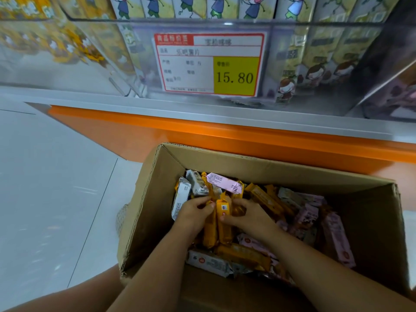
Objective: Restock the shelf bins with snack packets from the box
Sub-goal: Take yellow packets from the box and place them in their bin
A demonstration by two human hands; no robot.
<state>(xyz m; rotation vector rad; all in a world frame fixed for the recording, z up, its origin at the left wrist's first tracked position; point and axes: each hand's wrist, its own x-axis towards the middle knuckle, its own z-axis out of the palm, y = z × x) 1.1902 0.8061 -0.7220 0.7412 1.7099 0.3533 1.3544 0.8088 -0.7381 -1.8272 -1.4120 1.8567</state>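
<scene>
Clear shelf bins, cartoon packs inside, above cardboard box. Orange, pink, white snack packets heaped inside box. Left hand, right hand in box, fingers curled, both hands clutching orange packets.

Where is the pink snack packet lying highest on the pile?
In the head view, the pink snack packet lies across orange packets at the far left of the brown cardboard box, just beyond the left hand and the right hand.

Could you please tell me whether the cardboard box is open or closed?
Open: nothing covers the cardboard box, snack packets show inside, and the left hand and right hand grip some.
</scene>
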